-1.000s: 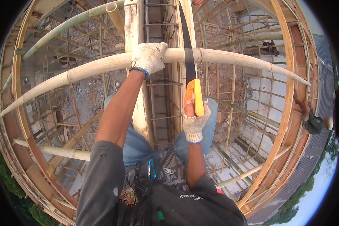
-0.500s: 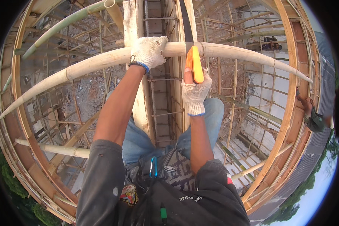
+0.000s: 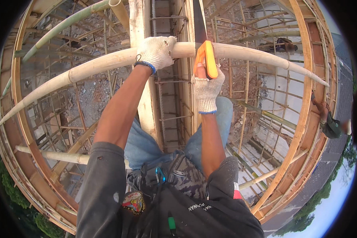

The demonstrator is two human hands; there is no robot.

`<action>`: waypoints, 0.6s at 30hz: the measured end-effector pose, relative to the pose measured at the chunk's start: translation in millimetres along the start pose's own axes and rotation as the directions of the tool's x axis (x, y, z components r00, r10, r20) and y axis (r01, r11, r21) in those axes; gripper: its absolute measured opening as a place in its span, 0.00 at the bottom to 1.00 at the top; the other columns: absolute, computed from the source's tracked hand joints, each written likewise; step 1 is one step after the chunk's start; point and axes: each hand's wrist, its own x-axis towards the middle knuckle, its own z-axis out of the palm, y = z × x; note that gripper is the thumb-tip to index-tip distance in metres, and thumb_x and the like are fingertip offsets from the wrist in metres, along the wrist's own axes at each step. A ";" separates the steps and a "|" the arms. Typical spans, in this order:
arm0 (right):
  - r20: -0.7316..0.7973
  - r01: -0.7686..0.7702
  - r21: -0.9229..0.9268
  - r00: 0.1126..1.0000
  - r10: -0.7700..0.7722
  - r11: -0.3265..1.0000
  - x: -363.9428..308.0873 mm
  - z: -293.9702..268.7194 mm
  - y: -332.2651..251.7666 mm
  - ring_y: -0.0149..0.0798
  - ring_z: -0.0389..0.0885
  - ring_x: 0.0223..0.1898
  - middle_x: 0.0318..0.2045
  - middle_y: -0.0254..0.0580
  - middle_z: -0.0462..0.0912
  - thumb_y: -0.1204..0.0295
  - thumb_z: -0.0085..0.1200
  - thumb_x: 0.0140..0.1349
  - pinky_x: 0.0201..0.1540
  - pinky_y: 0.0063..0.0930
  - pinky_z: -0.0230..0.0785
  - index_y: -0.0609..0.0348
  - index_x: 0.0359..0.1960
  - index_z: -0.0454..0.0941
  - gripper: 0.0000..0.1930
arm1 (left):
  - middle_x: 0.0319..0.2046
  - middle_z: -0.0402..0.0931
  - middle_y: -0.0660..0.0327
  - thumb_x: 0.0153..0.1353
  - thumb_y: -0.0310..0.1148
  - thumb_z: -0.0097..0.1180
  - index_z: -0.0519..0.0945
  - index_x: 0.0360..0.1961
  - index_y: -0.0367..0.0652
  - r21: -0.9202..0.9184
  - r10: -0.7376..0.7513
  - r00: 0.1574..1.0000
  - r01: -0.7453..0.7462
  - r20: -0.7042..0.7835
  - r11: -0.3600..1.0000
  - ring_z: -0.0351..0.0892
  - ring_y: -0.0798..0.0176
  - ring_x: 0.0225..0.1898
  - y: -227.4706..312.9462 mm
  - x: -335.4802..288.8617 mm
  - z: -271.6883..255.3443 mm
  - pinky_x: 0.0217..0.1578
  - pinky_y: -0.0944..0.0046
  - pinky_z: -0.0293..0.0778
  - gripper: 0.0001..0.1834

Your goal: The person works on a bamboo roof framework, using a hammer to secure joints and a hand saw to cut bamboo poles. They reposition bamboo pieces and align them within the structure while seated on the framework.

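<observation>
A long pale bamboo pole (image 3: 103, 61) lies crosswise over a narrow wooden formwork channel. My left hand (image 3: 155, 52), in a worn white knit glove with a blue cuff edge, is closed around the pole left of the channel's middle. Gloved the same way, my right hand (image 3: 208, 89) grips the orange handle of a hand saw (image 3: 199, 23). The dark blade stretches away from me across the pole, just right of the channel. Part of the blade's edge is hidden by the handle, so the depth of any cut cannot be told.
Steel reinforcing bars with ties (image 3: 168, 82) run inside the channel between wooden boards (image 3: 148, 107). Bamboo scaffolding (image 3: 277, 119) and rubble ground lie far below on both sides. Another person (image 3: 332, 126) is at the far right; one more (image 3: 285, 45) is lower down, behind the pole.
My right hand has pushed the saw forward, away from me, along its stroke. My left hand stays on the pole, which has hardly moved.
</observation>
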 end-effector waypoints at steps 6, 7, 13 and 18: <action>0.015 -0.068 0.050 0.998 0.067 0.996 -110.8 -57.3 -6.9 0.26 0.78 0.24 0.20 0.36 0.81 0.69 0.61 0.68 0.30 0.28 0.70 0.66 0.37 0.84 0.11 | 0.38 0.88 0.55 0.51 0.38 0.68 0.84 0.47 0.49 -0.003 -0.036 0.998 0.036 -0.051 0.999 0.89 0.50 0.43 -2.6 -5.9 5.3 0.44 0.50 0.82 0.20; 0.012 -0.021 0.007 1.000 0.021 1.000 -97.1 -51.1 -1.5 0.27 0.77 0.24 0.19 0.36 0.80 0.68 0.61 0.68 0.29 0.29 0.69 0.66 0.36 0.84 0.11 | 0.40 0.87 0.55 0.51 0.39 0.69 0.82 0.51 0.49 -0.005 -0.036 0.999 0.036 -0.027 0.999 0.88 0.49 0.45 -1.5 -8.4 7.2 0.46 0.50 0.82 0.24; -0.007 0.021 0.005 1.000 -0.021 1.000 -17.4 -7.4 1.1 0.30 0.75 0.22 0.18 0.35 0.77 0.66 0.62 0.68 0.28 0.31 0.68 0.67 0.32 0.81 0.14 | 0.46 0.86 0.54 0.51 0.44 0.71 0.79 0.61 0.49 0.002 -0.017 0.997 0.017 0.080 1.000 0.87 0.48 0.49 -2.0 4.0 -6.5 0.50 0.49 0.82 0.35; -0.016 -0.046 0.000 0.999 0.046 0.999 -142.3 -65.9 -3.4 0.26 0.76 0.21 0.17 0.33 0.77 0.68 0.58 0.70 0.27 0.29 0.69 0.68 0.34 0.82 0.12 | 0.43 0.87 0.54 0.51 0.42 0.70 0.81 0.57 0.50 0.004 -0.048 0.999 0.048 0.007 0.999 0.88 0.49 0.46 -5.0 -1.8 -0.2 0.48 0.50 0.83 0.29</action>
